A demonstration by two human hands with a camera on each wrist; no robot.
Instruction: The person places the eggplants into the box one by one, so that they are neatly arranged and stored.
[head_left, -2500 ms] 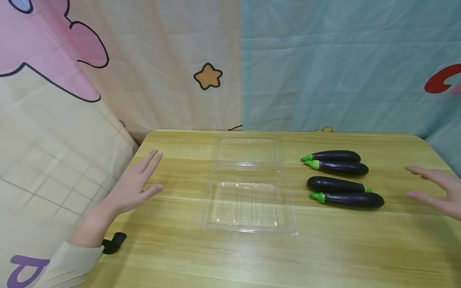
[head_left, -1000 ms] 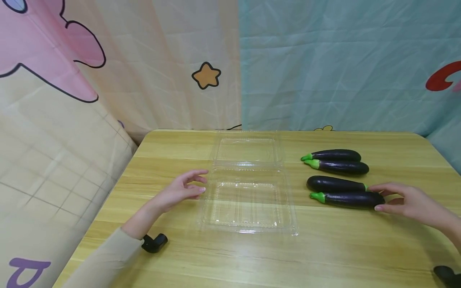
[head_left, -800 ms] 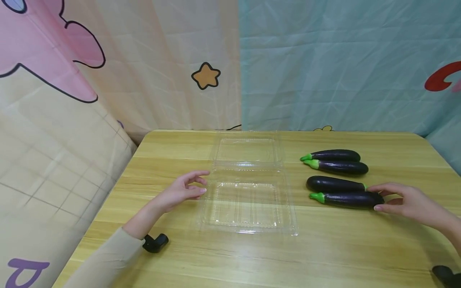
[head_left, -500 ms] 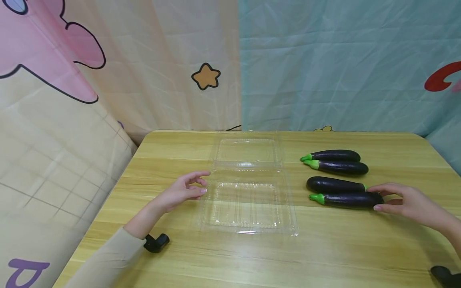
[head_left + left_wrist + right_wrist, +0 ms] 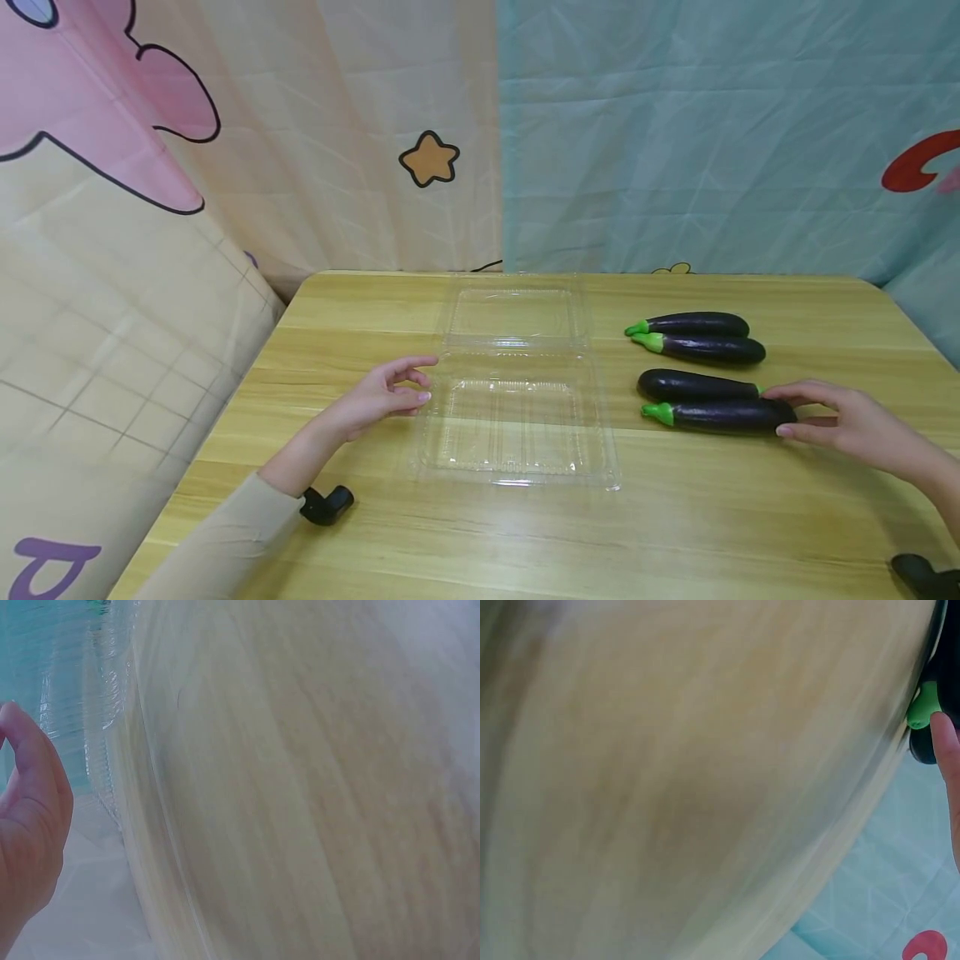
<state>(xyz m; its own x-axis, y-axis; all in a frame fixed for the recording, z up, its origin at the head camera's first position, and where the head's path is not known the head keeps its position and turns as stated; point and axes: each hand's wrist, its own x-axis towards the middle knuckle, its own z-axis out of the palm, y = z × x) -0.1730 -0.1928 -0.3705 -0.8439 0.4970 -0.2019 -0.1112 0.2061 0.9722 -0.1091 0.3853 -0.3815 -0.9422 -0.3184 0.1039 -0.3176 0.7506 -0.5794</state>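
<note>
My right hand (image 5: 847,421) grips the blunt right end of the nearest eggplant (image 5: 723,417), thumb on the near side and fingers on the far side. This eggplant lies on the table with its green stem pointing left. Just behind it is a second eggplant (image 5: 693,385), its stem end beside my fingertips. The right wrist view shows one finger (image 5: 946,746) by a green stem (image 5: 924,705). My left hand (image 5: 378,396), fingers loosely bent, hovers at the left edge of an unfolded clear plastic clamshell box (image 5: 517,479). Whether its fingertips touch the box I cannot tell.
Two more eggplants (image 5: 701,323) lie side by side farther back on the right. The box's lid (image 5: 517,312) is laid back toward the table's far edge. Printed curtains (image 5: 637,150) hang behind the wooden table (image 5: 525,550). Black wrist pieces (image 5: 326,504) sit under both wrists.
Both hands have come inward from the table's sides. The left reached the box's edge; the right took hold of the nearest eggplant, which has shifted very slightly left.
</note>
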